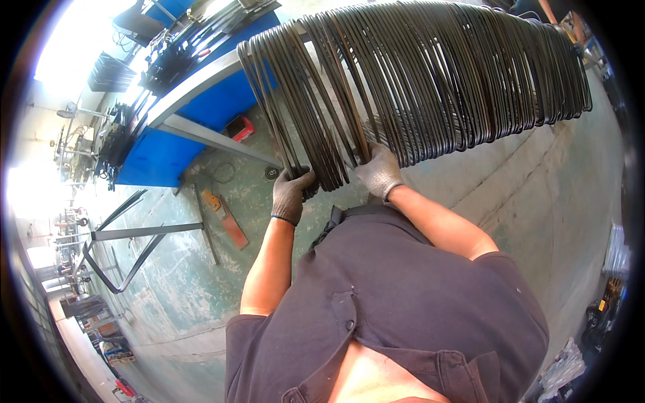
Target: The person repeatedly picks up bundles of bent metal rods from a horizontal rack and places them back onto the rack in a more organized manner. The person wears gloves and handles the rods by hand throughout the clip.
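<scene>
I carry a long, thick bundle of dark bent steel wire frames (430, 74) held out in front of my chest, its loops fanned from upper left to upper right. My left hand (293, 193), in a dark grey glove, grips the lower edge of the frames near the bundle's left end. In a lighter grey glove, my right hand (380, 172) clasps the lower edge a little further right. Both forearms are bare and rise from my dark shirt.
A blue workbench (188, 127) with a grey metal edge stands at upper left, loaded with more dark wire parts (168, 64). A red box (240, 127) and an orange tool (225, 218) lie on the green concrete floor. Steel bar frames (127, 235) rest at left.
</scene>
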Motion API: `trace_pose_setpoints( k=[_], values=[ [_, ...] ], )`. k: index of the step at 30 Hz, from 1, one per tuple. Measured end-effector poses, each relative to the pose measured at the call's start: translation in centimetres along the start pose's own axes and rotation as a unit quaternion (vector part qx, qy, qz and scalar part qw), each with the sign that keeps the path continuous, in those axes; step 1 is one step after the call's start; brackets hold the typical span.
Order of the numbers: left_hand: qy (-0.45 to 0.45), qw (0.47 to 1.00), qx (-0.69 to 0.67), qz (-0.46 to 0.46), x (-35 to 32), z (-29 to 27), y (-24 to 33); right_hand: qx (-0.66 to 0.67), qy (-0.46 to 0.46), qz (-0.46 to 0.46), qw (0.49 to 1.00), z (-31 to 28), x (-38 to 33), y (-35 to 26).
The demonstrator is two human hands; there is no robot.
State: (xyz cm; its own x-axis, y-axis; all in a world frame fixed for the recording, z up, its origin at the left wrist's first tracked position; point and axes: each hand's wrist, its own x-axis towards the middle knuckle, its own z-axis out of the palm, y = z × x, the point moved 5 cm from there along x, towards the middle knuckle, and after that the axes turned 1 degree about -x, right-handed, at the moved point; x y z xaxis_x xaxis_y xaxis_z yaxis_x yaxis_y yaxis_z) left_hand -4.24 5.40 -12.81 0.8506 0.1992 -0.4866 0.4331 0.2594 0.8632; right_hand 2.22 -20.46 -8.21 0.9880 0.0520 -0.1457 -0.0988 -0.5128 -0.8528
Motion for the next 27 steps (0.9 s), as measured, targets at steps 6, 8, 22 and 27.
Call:
trace_pose_setpoints(
  k=[6, 8, 22, 27],
  values=[
    [-0.015, 1.000, 0.023, 0.000, -0.2, -0.1, 0.8, 0.129, -0.160, 0.060, 0.977, 0.9, 0.9, 3.4],
    [-0.016, 1.000, 0.023, 0.005, -0.2, 0.0, 0.7, 0.190, -0.203, 0.061, 0.959, 0.8, 1.1, 3.1],
    [-0.058, 0.993, 0.100, 0.010, -1.7, 0.6, 2.6, 0.002, -0.191, 0.043, 0.981, -0.4, 1.5, 2.9],
    [-0.111, 0.986, 0.124, -0.016, -1.2, 0.7, 2.8, -0.062, -0.185, 0.019, 0.981, -0.6, 1.4, 1.8]
  ],
)
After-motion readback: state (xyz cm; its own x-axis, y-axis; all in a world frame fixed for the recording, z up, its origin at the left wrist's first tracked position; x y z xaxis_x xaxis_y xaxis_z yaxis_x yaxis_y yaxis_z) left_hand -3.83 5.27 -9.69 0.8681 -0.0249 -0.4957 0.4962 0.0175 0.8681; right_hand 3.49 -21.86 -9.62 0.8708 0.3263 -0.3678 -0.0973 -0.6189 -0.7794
